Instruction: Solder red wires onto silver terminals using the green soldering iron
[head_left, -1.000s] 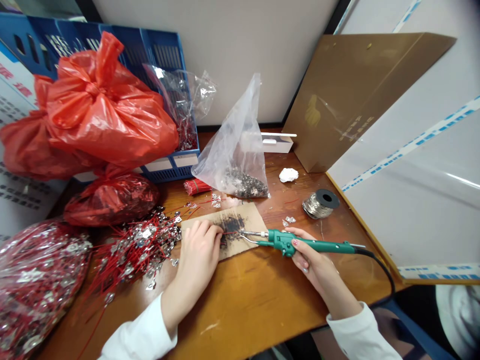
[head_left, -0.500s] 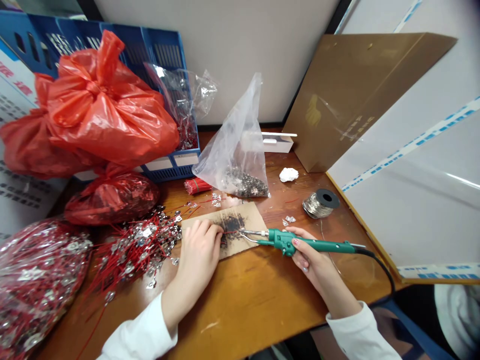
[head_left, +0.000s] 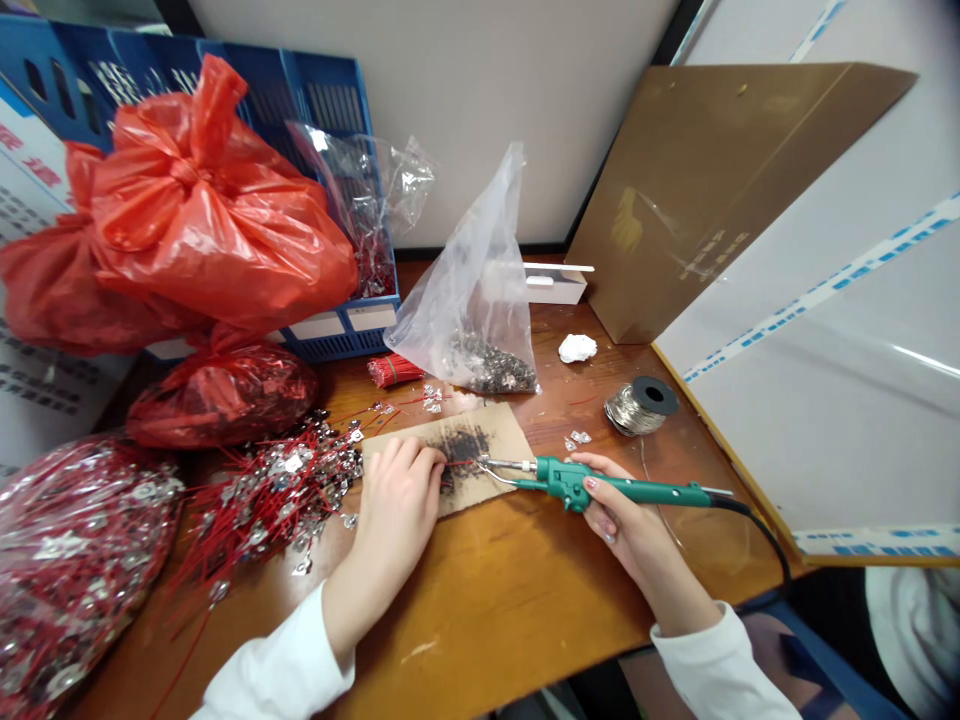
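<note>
left hand point(head_left: 397, 500): fingers together, pinching a red wire point(head_left: 465, 462) on scorched cardboard point(head_left: 487, 425) | right hand point(head_left: 630, 520): clamped on a green soldering iron point(head_left: 600, 488), tip just beside the wire | around: tangled heap of red-wired metal terminals point(head_left: 277, 490) left, solder spool point(head_left: 641, 408) right, transparent plastic bag point(head_left: 480, 345) of terminals behind | edge: wooden bench point(head_left: 495, 640) front rim below the hands

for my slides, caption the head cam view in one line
Right hand holds a green soldering iron near the left hand, which pins red wire on scorched cardboard.
</note>
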